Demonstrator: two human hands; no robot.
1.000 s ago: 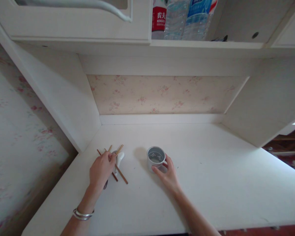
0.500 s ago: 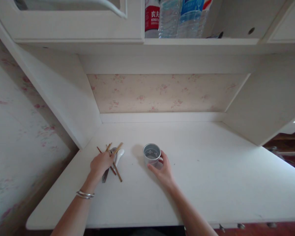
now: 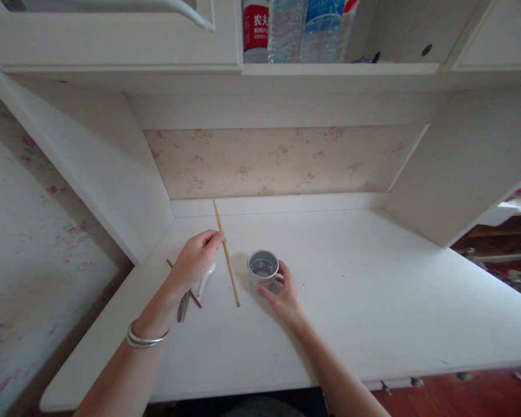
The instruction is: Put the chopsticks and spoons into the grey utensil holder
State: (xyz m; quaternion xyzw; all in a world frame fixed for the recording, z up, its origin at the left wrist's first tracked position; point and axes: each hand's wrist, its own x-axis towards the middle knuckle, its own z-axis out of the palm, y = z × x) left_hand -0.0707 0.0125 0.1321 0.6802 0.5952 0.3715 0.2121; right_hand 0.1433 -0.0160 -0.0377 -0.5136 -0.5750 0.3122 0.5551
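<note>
Pinched between the fingertips of my left hand (image 3: 200, 253) is a light wooden chopstick (image 3: 231, 272), raised and tilted over the desk. My right hand (image 3: 284, 295) wraps round the handle side of a metal cup (image 3: 263, 278), which stands upright and has small holes showing inside it. Under and beside my left hand lie a white spoon (image 3: 205, 279), a darker brown chopstick (image 3: 195, 299) and some dark metal cutlery (image 3: 183, 307). My left forearm and hand hide part of this pile.
The white desk (image 3: 364, 301) has a raised back edge and side panels. Above it, an open shelf holds plastic bottles (image 3: 286, 32). A cabinet door (image 3: 113, 43) with a curved handle hangs at the upper left.
My left hand has lifted a light chopstick out of the pile, moving up and right towards the cup. My right hand stays at the cup. The view has shifted slightly.
</note>
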